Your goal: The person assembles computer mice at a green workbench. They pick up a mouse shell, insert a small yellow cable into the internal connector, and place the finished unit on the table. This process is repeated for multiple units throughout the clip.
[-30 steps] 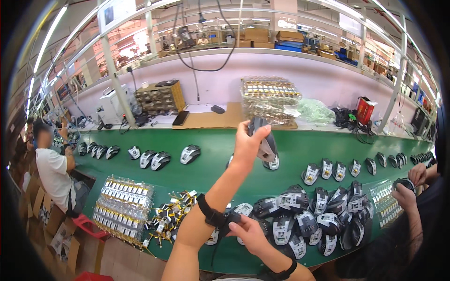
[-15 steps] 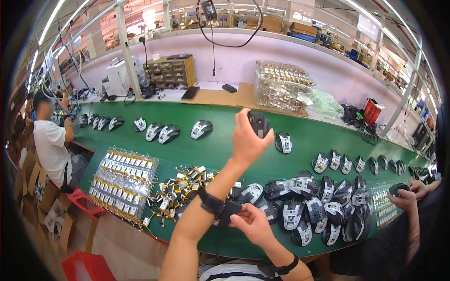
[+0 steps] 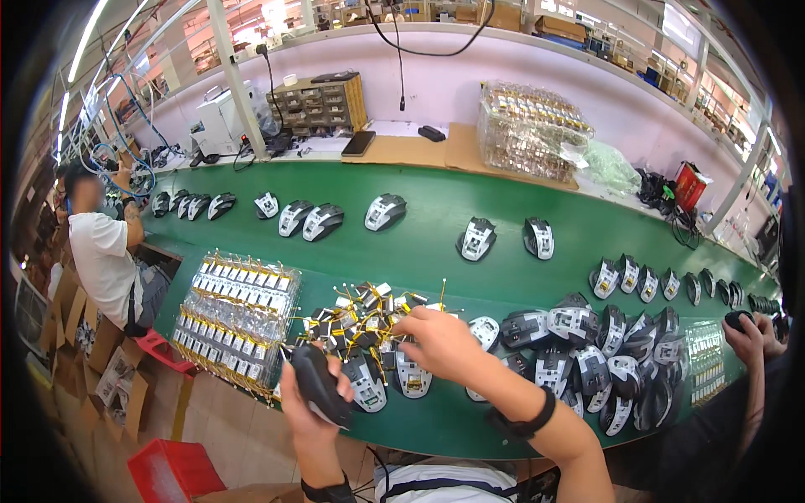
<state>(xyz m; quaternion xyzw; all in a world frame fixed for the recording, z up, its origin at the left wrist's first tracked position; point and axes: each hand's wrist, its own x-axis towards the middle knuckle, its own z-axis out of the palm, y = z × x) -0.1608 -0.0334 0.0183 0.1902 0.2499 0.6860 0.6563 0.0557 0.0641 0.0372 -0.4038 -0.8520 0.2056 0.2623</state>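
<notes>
Near the table's front edge, my left hand is wrapped round a black computer mouse, its dark shell facing up. My right hand reaches over a pile of small battery packs with yellow wires. Its fingers are bent down at the pile's right side, and the tips are partly hidden. Just below the pile lie an open-bottomed mouse and another mouse with a white-grey frame. Farther back, two more such mice rest side by side on the green table.
Left of the pile stands a clear tray of battery packs. A heap of mice fills the right front. Rows of mice line the table's far side. At right, a co-worker's hands hold a black thing. A red bin stands lower left.
A mouse my left hand held up over the far side now lies on the table. That hand is back near the front edge with a mouse; my right hand has moved to the battery pile.
</notes>
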